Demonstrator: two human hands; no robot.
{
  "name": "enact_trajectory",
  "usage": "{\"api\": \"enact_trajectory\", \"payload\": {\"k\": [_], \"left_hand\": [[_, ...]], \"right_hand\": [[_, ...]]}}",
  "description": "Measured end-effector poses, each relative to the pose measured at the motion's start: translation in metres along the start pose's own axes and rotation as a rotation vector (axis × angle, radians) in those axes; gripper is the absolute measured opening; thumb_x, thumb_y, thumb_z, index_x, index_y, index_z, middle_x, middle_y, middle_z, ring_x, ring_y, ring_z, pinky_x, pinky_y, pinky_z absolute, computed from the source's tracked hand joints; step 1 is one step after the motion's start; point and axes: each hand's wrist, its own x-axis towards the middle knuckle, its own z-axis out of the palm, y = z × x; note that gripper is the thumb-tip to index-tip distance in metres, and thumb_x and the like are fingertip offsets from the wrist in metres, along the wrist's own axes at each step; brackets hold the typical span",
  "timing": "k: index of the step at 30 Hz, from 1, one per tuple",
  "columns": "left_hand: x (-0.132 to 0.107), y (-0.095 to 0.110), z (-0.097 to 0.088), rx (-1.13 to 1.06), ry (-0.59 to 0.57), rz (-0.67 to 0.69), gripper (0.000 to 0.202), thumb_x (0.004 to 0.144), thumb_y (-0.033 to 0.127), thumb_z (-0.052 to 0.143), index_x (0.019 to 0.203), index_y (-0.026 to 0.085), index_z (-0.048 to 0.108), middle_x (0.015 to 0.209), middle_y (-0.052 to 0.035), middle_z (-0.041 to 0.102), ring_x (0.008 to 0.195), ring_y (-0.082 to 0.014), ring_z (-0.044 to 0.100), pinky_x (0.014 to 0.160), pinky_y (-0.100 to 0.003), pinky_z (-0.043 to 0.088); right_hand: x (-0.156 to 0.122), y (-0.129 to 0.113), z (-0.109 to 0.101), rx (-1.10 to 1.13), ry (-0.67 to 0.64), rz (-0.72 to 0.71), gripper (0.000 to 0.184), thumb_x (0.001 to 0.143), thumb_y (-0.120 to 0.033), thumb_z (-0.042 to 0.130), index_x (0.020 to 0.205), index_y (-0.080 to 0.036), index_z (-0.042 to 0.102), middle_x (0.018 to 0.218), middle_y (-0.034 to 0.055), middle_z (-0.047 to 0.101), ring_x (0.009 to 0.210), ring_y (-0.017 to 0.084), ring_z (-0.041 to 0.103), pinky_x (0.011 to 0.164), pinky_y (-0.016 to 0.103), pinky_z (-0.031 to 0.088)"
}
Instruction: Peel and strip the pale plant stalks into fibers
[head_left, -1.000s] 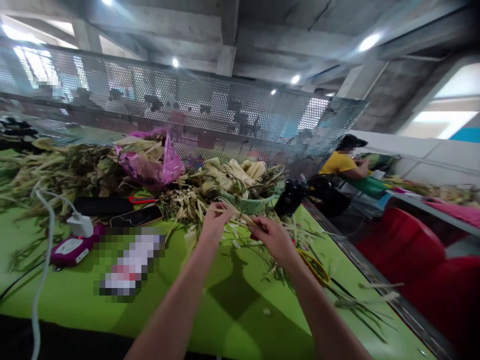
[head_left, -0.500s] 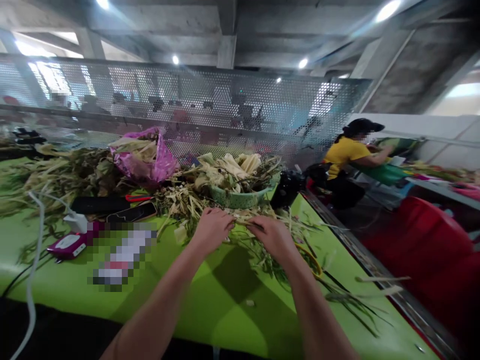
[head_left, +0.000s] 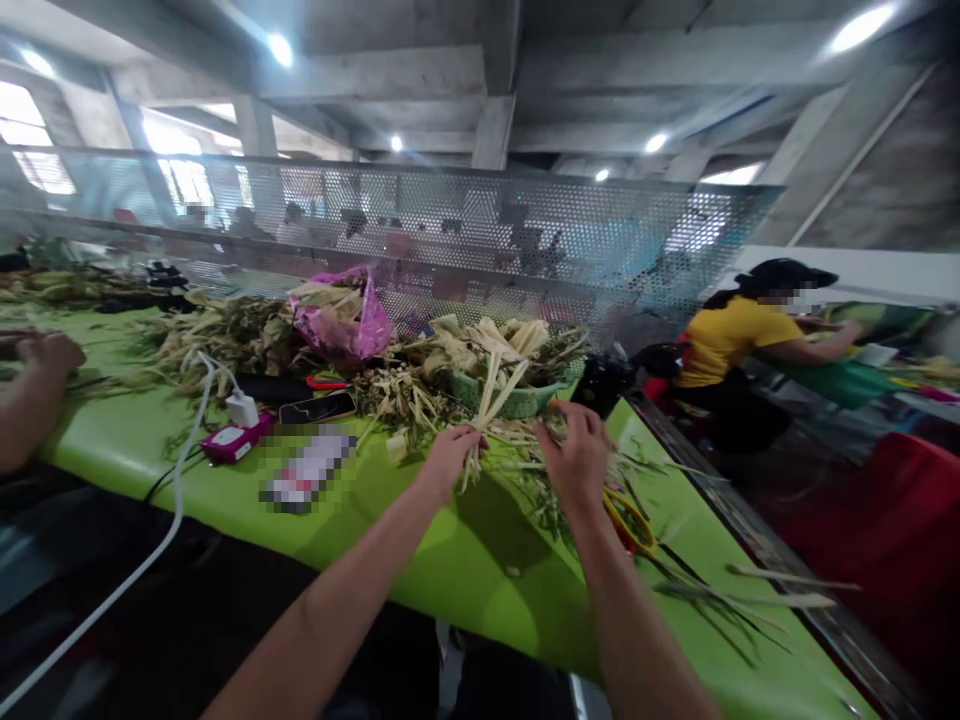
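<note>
My left hand point(head_left: 452, 457) is closed on a small bunch of pale dried leaf strips point(head_left: 498, 392), which fan upward from the fingers, with short ends hanging below. To its right my right hand point(head_left: 576, 450) is raised with fingers curved and apart, and nothing shows between them. Just behind both hands stands a green basket point(head_left: 521, 402) heaped with dried husk-like leaves point(head_left: 491, 340). Loose green and straw-coloured stalks point(head_left: 544, 500) lie beneath and beside my right hand. A yellow-handled tool point(head_left: 628, 520), perhaps scissors, rests near my right wrist.
On the green table point(head_left: 420, 560) lie a phone point(head_left: 318, 408), a purple power strip point(head_left: 236, 440) with a white cable, and a pink bag point(head_left: 345, 325) of leaves. A dark container point(head_left: 604, 380) stands beyond my right hand. Co-workers sit at left and right.
My hands were close together over the strips; now they are apart, the left lifting the bunch upright and the right moved away to the right. The view has swung left, showing another person's arm.
</note>
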Motion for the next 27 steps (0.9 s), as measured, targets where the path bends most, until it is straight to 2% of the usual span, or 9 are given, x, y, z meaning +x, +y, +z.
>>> {"api": "enact_trajectory", "payload": {"k": [4,8,13,17,21,27], "left_hand": [[-0.021,-0.011,-0.008,-0.232,0.059,-0.067,0.026,0.067,0.040,0.066,0.071,0.015,0.068,0.067,-0.0048,0.063,0.059,-0.0118,0.054,0.055,-0.022,0.039],[-0.022,-0.019,-0.011,-0.263,0.033,-0.061,0.026,0.064,0.040,0.069,0.069,0.014,0.068,0.060,-0.0033,0.061,0.054,-0.0108,0.053,0.051,-0.021,0.036],[-0.020,-0.019,-0.009,-0.279,0.010,-0.052,0.026,0.062,0.040,0.070,0.066,0.014,0.067,0.056,-0.0016,0.058,0.049,-0.0092,0.049,0.049,-0.021,0.034],[-0.024,-0.019,-0.005,-0.267,-0.016,-0.043,0.025,0.064,0.039,0.069,0.065,0.014,0.067,0.054,-0.0009,0.056,0.046,-0.0084,0.046,0.047,-0.021,0.033],[-0.026,-0.020,-0.002,-0.249,-0.060,-0.051,0.026,0.066,0.040,0.066,0.069,0.014,0.068,0.057,-0.0012,0.057,0.047,-0.0086,0.046,0.048,-0.021,0.033],[-0.025,-0.020,-0.004,-0.365,-0.023,-0.102,0.030,0.064,0.042,0.069,0.073,0.013,0.069,0.059,-0.0018,0.058,0.050,-0.0089,0.048,0.048,-0.021,0.034]], "right_hand": [[-0.009,0.001,0.017,0.065,-0.148,-0.065,0.027,0.086,-0.036,0.050,0.100,-0.017,0.063,0.098,0.0111,0.064,0.094,0.026,0.054,0.086,0.038,0.038],[-0.014,-0.005,0.018,0.208,-0.193,0.029,0.025,0.085,-0.037,0.050,0.088,-0.017,0.065,0.089,0.0106,0.063,0.088,0.025,0.053,0.085,0.039,0.037],[-0.018,-0.033,0.013,0.349,-0.187,0.110,0.032,0.085,-0.044,0.048,0.085,-0.016,0.063,0.086,0.0081,0.063,0.084,0.022,0.054,0.079,0.034,0.040],[-0.023,-0.053,0.016,0.483,-0.185,0.201,0.037,0.085,-0.051,0.048,0.079,-0.017,0.060,0.071,0.0030,0.059,0.066,0.017,0.051,0.062,0.028,0.039],[-0.025,-0.054,0.021,0.607,-0.154,0.320,0.034,0.079,-0.050,0.057,0.069,-0.017,0.056,0.061,-0.0006,0.052,0.057,0.014,0.044,0.056,0.027,0.035],[-0.029,-0.052,0.023,0.867,-0.126,0.418,0.022,0.072,-0.040,0.065,0.073,-0.019,0.057,0.066,-0.0010,0.055,0.061,0.014,0.049,0.062,0.028,0.041]]}}
